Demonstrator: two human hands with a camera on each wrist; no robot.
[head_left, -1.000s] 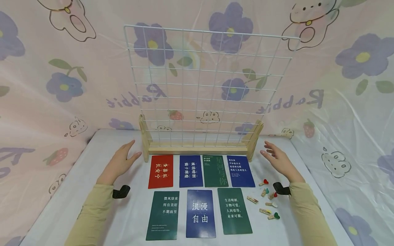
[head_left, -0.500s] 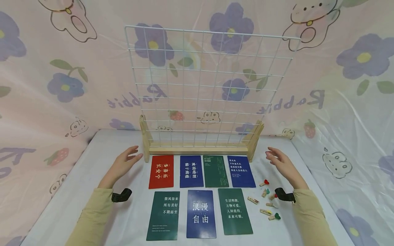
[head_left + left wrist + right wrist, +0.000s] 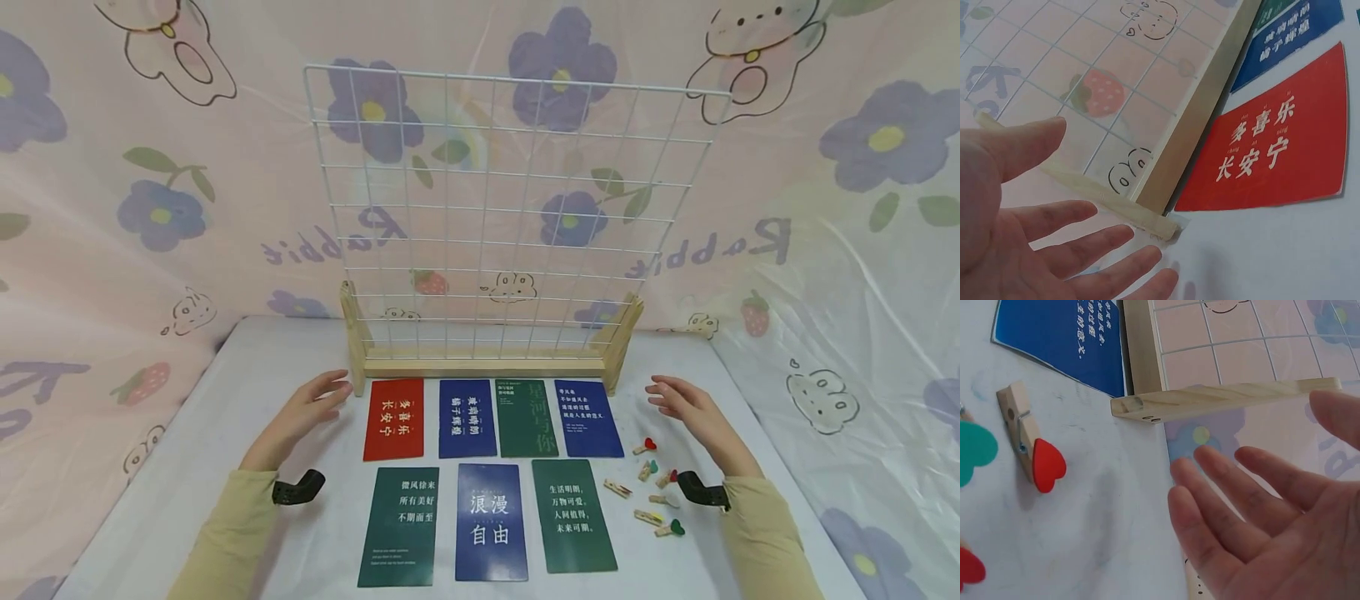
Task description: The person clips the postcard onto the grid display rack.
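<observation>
The left hand [image 3: 300, 415] and the right hand [image 3: 693, 417] are drawing slightly back from the table's far edge toward its near edge, compared with a second ago. The cards and clothespins are lying as they were; with neither hand holding anything, the change is seemingly one of posture, not of handling. The left fingers are spreading apart, with the thumb well clear of them; the right fingers are bending slightly, gaps showing between them, the thumb also apart.

Near the far edge of the table [image 3: 315, 542], a wooden stand [image 3: 483, 367] of pale, visibly grained timber is carrying a white wire grid [image 3: 487, 173] of thin rods crossing in square openings. Seven flat, rectangular cards are lying between stand and near edge. In the row just before the stand, from the left: a red card [image 3: 393, 420], a blue card [image 3: 467, 419], a green card [image 3: 527, 419] and another blue card [image 3: 588, 419]. Nearer the near edge, a blue card [image 3: 491, 522] is lying between two green ones. All are bearing pale printed characters. Toward the table's right edge, small wooden clothespins [image 3: 647, 517] are lying scattered; one in the right wrist view is showing a metal spring and a red heart [image 3: 1049, 465].
</observation>
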